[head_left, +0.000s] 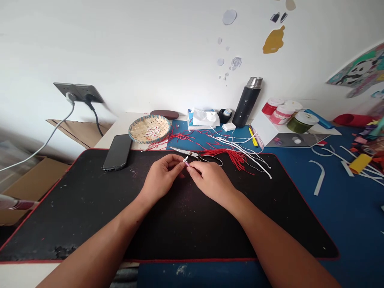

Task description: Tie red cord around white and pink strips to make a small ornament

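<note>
My left hand [160, 176] and my right hand [211, 180] meet over the black mat, both closed in a pinch. Between the fingertips is a small white-and-pink strip [186, 159], its white end sticking up; the fingers cover most of it. Just behind the hands lies a pair of scissors [192, 153], blades to the left, handles partly hidden by my right hand. A bundle of red cords [235, 157] spreads beyond my right hand, with white cords [249, 151] across it. Farther back on the left is a woven basket [141, 130] containing small white-and-red pieces.
A phone [117, 153] rests at the black mat's [90, 212] far left edge. Along the wall stand a tissue box [203, 120], a black thermos [247, 102] and several paint jars [302, 121]. A yellow cutter [253, 137] lies near the thermos. Paper scraps [360, 163] pile up far right.
</note>
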`<state>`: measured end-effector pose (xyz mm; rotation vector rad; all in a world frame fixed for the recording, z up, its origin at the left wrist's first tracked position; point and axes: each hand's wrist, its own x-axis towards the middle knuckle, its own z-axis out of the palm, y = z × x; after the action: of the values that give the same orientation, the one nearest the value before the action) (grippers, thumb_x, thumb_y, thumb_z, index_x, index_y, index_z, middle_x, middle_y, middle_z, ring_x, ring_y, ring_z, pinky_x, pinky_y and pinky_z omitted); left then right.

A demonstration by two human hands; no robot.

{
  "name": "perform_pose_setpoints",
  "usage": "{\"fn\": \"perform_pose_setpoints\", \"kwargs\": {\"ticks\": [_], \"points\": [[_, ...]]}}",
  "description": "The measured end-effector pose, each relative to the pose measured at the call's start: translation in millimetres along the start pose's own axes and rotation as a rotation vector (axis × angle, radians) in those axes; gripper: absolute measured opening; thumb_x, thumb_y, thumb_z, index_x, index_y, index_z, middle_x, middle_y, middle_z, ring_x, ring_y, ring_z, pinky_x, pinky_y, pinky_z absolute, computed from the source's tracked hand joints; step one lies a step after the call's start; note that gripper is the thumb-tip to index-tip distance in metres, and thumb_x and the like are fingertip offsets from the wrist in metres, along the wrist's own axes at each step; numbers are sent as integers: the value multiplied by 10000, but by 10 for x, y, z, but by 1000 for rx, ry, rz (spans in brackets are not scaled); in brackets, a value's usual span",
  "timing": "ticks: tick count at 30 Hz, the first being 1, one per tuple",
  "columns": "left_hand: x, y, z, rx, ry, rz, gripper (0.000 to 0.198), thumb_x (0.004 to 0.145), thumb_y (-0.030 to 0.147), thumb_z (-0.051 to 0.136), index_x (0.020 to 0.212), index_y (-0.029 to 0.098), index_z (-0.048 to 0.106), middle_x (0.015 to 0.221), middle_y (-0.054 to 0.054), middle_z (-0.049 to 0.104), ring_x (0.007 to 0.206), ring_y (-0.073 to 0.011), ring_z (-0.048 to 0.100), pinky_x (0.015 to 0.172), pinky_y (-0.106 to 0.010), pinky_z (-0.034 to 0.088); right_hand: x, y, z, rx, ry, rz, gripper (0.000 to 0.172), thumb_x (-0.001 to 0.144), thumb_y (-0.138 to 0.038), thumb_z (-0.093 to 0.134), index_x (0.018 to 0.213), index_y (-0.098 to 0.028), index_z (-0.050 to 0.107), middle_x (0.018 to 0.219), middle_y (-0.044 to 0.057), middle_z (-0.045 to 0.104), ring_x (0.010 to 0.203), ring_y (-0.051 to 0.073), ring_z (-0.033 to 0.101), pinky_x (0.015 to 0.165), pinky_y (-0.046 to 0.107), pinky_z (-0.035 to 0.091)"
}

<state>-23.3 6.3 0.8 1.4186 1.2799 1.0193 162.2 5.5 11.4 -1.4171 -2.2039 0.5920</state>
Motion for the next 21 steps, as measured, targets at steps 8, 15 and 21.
{"fn": "perform_pose_setpoints", "kwargs": {"ticks": [8, 15, 21], "points": [[28, -10, -88, 118, -93, -29, 278, 908, 482, 694, 949, 207, 714, 854, -52, 805, 680, -202, 728, 699, -321, 540, -7, 50, -42, -251, -41, -100, 306, 1086, -314, 537, 927, -226, 783, 819, 65, 781, 689, 209, 668, 578, 327, 266], [56, -12, -122, 61, -162, -67, 341, 895, 523, 696, 960, 188, 707, 864, -67, 795, 674, -192, 697, 651, -309, 503, -5, 75, -109, -346, -80, -130, 296, 1094, -315, 523, 1045, -240, 805, 902, 63, 791, 766, 219, 695, 596, 332, 287], [60, 15, -155, 36, -187, -102, 365, 886, 519, 722, 996, 172, 706, 898, -72, 795, 696, -186, 689, 668, -308, 493, -25, 23, -198, -373, -116, -99, 308, 1107, -334, 500, 1114, -252, 796, 952, 43, 790, 804, 207, 698, 610, 328, 271]]}}
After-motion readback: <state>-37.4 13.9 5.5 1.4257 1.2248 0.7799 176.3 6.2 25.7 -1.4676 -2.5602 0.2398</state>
